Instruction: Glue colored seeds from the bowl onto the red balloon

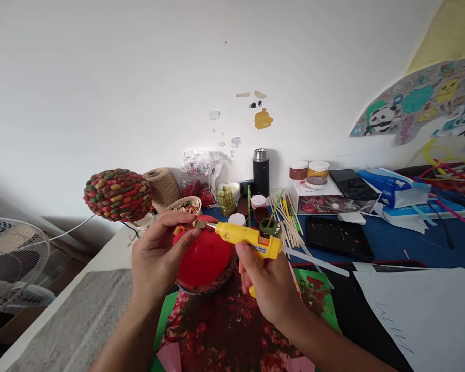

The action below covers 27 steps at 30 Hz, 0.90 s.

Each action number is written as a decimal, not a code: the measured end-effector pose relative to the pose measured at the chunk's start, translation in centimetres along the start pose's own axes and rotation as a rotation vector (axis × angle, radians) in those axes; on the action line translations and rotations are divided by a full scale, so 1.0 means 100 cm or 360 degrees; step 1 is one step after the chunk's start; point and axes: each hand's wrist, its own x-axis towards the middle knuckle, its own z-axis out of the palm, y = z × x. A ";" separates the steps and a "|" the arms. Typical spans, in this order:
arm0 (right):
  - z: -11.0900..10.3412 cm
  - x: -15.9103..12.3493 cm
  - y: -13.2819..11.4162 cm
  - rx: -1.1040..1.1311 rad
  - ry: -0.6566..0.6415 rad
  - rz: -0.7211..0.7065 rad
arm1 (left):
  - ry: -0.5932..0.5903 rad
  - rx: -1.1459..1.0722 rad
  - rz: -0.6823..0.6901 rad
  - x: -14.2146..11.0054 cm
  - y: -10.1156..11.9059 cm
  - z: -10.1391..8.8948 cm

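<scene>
My left hand (158, 256) pinches a small olive-brown, shell-like piece (199, 224) between thumb and fingers. In my right hand (273, 287) is a yellow hot glue gun (236, 233), gripped by its handle, with a clear glue stick (318, 262) poking out of its back. The nozzle points left and is at or very near the piece; I cannot tell whether they touch. Behind and below my hands, a round red balloon (205, 261) sits in a patterned bowl (217, 287), with a few coloured pieces on its upper left, partly hidden by my left hand.
A ball covered in coloured pieces (118, 195) stands left, near a twine spool (161, 187) and a fan (15, 258). Paint jars (270, 227), wooden sticks (290, 230) and a black flask (261, 173) are behind. A paint-stained sheet (225, 330) lies in front, papers (422, 310) right.
</scene>
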 end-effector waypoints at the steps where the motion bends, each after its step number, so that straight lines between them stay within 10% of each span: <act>1: 0.000 0.000 0.000 0.0002 -0.0005 -0.0001 | 0.0004 0.0013 0.0001 0.000 0.000 0.000; 27: 0.001 0.001 0.002 0.0003 -0.0050 -0.0079 | 0.0051 0.0109 0.0054 -0.001 0.001 0.001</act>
